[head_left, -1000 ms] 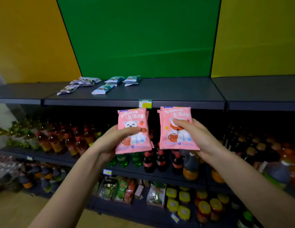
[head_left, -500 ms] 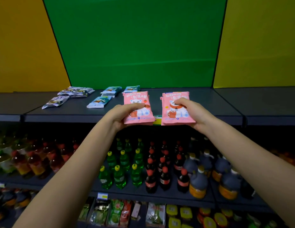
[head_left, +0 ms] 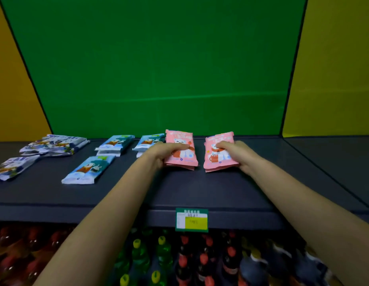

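The left hand grips the left pink stack of packets, thumb across its face, and the right hand grips the right pink stack likewise. Both stacks seem to rest flat on the dark shelf, just beside each other with a narrow gap (blue packets lie to their left).

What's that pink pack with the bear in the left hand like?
The pink pack is a glossy, soft-looking pouch showing a white cartoon bear and a red mug. It lies flat on the dark shelf, seemingly atop more like it. The left hand grips its left edge, thumb across the front.
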The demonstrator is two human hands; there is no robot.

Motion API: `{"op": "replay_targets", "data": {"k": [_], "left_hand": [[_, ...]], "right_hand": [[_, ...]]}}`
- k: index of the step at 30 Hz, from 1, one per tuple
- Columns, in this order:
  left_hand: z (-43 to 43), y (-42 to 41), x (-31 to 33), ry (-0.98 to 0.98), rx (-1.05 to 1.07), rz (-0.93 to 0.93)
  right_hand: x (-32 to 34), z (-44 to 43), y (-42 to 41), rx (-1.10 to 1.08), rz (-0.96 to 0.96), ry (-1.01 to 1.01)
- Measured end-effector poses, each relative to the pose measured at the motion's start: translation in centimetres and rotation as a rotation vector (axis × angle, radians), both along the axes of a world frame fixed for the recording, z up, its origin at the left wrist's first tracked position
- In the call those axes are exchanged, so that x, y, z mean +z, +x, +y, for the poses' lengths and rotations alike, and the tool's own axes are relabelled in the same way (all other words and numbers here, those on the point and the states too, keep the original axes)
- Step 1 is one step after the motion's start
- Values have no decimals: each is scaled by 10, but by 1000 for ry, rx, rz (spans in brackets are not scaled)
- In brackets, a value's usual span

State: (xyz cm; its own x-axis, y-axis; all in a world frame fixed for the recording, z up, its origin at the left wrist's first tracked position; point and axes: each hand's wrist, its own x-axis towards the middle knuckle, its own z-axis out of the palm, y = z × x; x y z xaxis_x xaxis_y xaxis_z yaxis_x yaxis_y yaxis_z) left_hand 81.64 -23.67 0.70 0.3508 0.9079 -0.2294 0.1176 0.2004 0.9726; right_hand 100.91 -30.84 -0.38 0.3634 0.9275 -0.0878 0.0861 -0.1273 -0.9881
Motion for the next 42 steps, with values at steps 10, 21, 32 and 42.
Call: {"op": "replay_targets", "data": {"k": [10,21,32,42], "left_hand": [[61,18,3,98,36,219],[47,27,9,357,107,478],[-65,16,11,1063,91,689],[-251,16,-69,1142,-140,604]], "right_hand": [[-5,72,16,-83,-209,-48],[-2,69,27,-140,-591,-182],[15,-74,-5,-206,-910,80],[-64,-282,-15,-348,-890,61]]}}
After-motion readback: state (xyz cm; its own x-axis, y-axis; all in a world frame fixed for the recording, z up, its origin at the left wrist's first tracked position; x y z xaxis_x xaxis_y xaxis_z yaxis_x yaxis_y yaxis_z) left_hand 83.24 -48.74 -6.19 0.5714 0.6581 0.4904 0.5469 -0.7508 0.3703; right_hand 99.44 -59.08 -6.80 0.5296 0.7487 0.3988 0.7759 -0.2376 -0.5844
